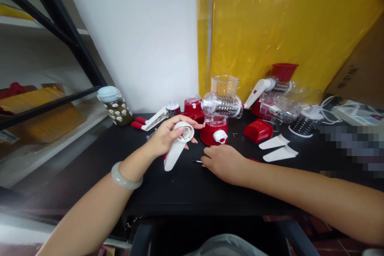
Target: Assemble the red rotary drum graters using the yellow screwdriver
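Note:
My left hand [169, 134] is closed on a white crank handle [174, 153], its round socket turned up and its arm hanging down. My right hand [223, 164] rests low over the black table, fingers curled round a thin pen-like stick [197, 161] whose dark tip pokes out to the left. Just behind the right hand stands a rotary grater [222, 106] with a red base, a clear hopper and a metal drum. A white knob [221, 137] sits on the front of that base.
Left of the grater lie another crank handle [154, 120] and a red part [193, 106]. To the right are a red hopper [258, 130], two white pushers [280, 154], a grater drum [306, 122] and a second grater [279, 88]. A lidded bottle [115, 106] stands far left.

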Motion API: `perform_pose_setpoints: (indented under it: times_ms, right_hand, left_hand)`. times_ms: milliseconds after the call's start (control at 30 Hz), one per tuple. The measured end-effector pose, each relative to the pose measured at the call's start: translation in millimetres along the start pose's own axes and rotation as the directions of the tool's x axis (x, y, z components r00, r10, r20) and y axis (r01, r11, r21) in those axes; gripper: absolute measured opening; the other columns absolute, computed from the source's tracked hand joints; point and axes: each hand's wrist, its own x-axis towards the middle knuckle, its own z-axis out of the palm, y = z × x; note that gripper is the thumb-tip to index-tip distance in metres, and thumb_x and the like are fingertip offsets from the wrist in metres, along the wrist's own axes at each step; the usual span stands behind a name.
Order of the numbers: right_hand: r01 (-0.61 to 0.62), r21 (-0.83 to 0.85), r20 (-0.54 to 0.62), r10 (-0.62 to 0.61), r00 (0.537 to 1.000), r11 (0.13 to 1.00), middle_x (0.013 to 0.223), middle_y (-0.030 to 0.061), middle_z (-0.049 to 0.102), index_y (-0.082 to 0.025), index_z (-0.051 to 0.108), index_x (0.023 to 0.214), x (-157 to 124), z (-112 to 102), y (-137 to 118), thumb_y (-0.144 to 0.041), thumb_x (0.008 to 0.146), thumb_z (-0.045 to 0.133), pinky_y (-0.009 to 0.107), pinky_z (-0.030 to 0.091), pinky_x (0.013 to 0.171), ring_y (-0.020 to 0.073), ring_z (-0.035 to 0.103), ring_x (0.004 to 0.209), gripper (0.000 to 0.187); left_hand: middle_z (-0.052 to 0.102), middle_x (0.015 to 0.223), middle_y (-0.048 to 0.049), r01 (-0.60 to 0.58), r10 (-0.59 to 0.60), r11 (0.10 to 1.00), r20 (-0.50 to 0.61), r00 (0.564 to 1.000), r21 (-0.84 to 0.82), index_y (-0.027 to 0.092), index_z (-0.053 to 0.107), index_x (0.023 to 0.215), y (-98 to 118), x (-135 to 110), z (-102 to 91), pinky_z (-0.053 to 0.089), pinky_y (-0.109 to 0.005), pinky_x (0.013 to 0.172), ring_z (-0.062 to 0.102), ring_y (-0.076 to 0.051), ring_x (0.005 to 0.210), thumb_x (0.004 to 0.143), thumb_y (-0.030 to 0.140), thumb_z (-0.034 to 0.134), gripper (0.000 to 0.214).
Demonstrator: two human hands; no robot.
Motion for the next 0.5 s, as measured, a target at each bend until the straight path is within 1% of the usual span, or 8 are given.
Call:
perform_pose_setpoints:
  times_ms: [67,133,233,300,367,433,500]
  right_hand:
    - [0.003,-0.007,-0.015,-0.004,1.000,1.000,0.089,0.0049,0.063,-0.018,0.067,0.096,-9,-6,2,-0.027,0.096,0.055,0.029,0.038,0.064,0.0184,0.061,0.079,0.015]
    - [-0.019,-0.010,-0.060,0.018,0.998,1.000,0.090,0.0058,0.061,-0.018,0.067,0.102,-25,-14,7,-0.030,0.094,0.059,0.031,0.041,0.069,0.0201,0.060,0.084,0.016]
    - [-0.098,0.019,-0.147,0.099,0.984,0.995,0.098,0.0077,0.060,-0.020,0.064,0.119,-64,-19,19,-0.033,0.091,0.062,0.034,0.045,0.074,0.0214,0.058,0.088,0.031]
    - [-0.165,0.059,-0.154,0.172,0.973,0.984,0.106,0.0104,0.059,-0.020,0.061,0.125,-94,-16,27,-0.037,0.091,0.062,0.036,0.047,0.078,0.0228,0.057,0.093,0.038]
    - [-0.249,0.061,-0.155,0.256,0.954,0.967,0.107,0.0118,0.058,-0.018,0.062,0.123,-120,-7,33,-0.041,0.092,0.060,0.038,0.049,0.080,0.0243,0.057,0.096,0.039]
    - [-0.297,0.043,-0.156,0.300,0.941,0.954,0.106,0.0116,0.059,-0.019,0.064,0.121,-138,4,35,-0.041,0.094,0.056,0.039,0.050,0.079,0.0248,0.058,0.095,0.035]
    - [-0.318,0.044,-0.179,0.321,0.930,0.947,0.104,0.0110,0.060,-0.020,0.064,0.117,-146,13,35,-0.037,0.096,0.053,0.039,0.050,0.079,0.0247,0.058,0.093,0.030]
  left_hand:
    - [0.070,0.121,-0.0179,-0.010,0.010,1.000,0.000,1.000,0.008,0.016,0.061,0.108,-1,0,-0.5,0.060,-0.025,0.054,0.074,-0.020,0.076,0.083,0.050,0.070,0.043]
    - [0.071,0.118,-0.0174,-0.020,0.020,1.000,-0.012,1.000,0.016,0.016,0.061,0.110,-2,1,-0.8,0.060,-0.025,0.053,0.074,-0.022,0.078,0.084,0.050,0.068,0.044]
    - [0.073,0.109,-0.0158,0.006,-0.005,1.000,-0.055,0.998,0.029,0.015,0.059,0.113,0,2,0.4,0.059,-0.025,0.052,0.075,-0.023,0.079,0.087,0.050,0.064,0.044]
    - [0.073,0.104,-0.0140,0.034,-0.031,0.998,-0.080,0.996,0.043,0.015,0.059,0.115,3,3,2.0,0.058,-0.024,0.051,0.074,-0.022,0.076,0.090,0.050,0.060,0.043]
    - [0.072,0.099,-0.0114,0.052,-0.046,0.997,-0.093,0.995,0.062,0.016,0.059,0.115,6,3,3.5,0.057,-0.023,0.050,0.073,-0.020,0.073,0.092,0.050,0.057,0.042]
    - [0.069,0.093,-0.0083,0.070,-0.062,0.994,-0.098,0.993,0.081,0.016,0.059,0.115,7,3,4.4,0.057,-0.023,0.050,0.072,-0.018,0.071,0.092,0.051,0.055,0.042]
    - [0.067,0.089,-0.0061,0.088,-0.079,0.992,-0.092,0.993,0.092,0.017,0.059,0.114,6,2,4.8,0.058,-0.024,0.051,0.071,-0.018,0.070,0.091,0.053,0.056,0.042]
